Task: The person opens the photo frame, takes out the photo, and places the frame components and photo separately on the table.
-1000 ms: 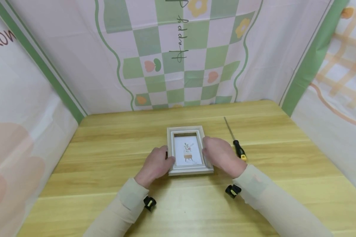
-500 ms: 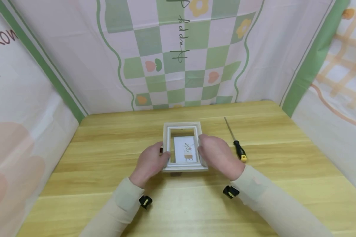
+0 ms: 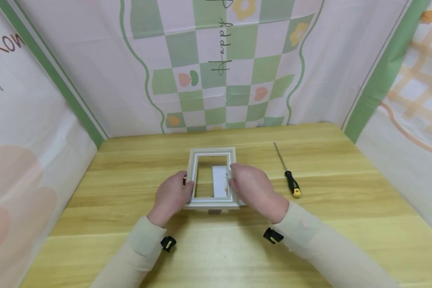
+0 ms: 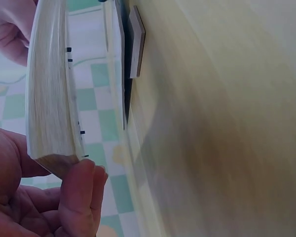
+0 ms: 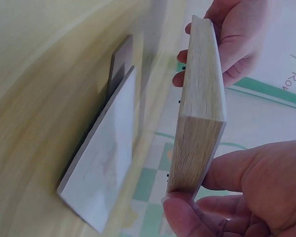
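Observation:
A pale wooden picture frame (image 3: 212, 151) is held up off the table, its opening showing through. My left hand (image 3: 169, 196) grips its left side, thumb in front. On the opposite side, my right hand (image 3: 253, 188) pinches the edge between thumb and fingers, as the right wrist view shows. Small black tabs stick out along the frame's back edge (image 4: 49, 89). Below lies a backing board with a plant picture (image 3: 218, 182), apart from the frame and partly hidden by it. It tilts over a brown stand leg (image 5: 121, 61) in the right wrist view.
A screwdriver (image 3: 291, 180) with a black and yellow handle lies to the right on the wooden table (image 3: 129, 224). Printed cloth (image 3: 216, 92) hangs behind the table and along both sides.
Both hands have lifted the frame and carried it left. The picture board has stayed on the table, so bare wood now shows through the opening.

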`<state>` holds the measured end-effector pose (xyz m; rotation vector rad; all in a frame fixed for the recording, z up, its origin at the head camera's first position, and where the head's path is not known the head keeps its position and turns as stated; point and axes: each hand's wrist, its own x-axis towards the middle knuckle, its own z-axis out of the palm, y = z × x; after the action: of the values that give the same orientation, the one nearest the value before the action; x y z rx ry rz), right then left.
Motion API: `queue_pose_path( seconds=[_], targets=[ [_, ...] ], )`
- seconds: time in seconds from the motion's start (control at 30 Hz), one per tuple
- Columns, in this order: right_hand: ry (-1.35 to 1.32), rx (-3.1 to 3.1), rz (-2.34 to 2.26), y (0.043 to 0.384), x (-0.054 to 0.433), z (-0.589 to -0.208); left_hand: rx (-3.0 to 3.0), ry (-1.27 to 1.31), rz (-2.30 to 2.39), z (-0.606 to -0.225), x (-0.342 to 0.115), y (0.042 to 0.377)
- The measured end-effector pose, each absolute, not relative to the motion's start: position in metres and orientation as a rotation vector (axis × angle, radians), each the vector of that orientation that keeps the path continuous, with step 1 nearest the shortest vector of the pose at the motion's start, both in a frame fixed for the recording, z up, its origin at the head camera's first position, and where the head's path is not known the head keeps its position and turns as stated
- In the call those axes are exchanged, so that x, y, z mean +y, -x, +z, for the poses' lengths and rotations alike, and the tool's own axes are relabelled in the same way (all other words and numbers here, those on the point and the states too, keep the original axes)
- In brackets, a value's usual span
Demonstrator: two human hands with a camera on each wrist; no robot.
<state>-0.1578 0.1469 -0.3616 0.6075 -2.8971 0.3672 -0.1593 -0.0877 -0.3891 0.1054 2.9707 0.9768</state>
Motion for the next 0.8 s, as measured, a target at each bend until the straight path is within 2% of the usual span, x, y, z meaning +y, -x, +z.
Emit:
queue_pose_path(
  seconds=[0.37,0.8],
  targets=[
    [-0.617,-2.845,0.379,0.155,0.137,-0.359,3.018,-0.095,0.885,-0.385,-0.115,0.159],
    [-0.517,-2.982,0.396,0.155,0.149,-0.364,3.037,0.043,0.705,-0.387,-0.175,0.163]
  ],
)
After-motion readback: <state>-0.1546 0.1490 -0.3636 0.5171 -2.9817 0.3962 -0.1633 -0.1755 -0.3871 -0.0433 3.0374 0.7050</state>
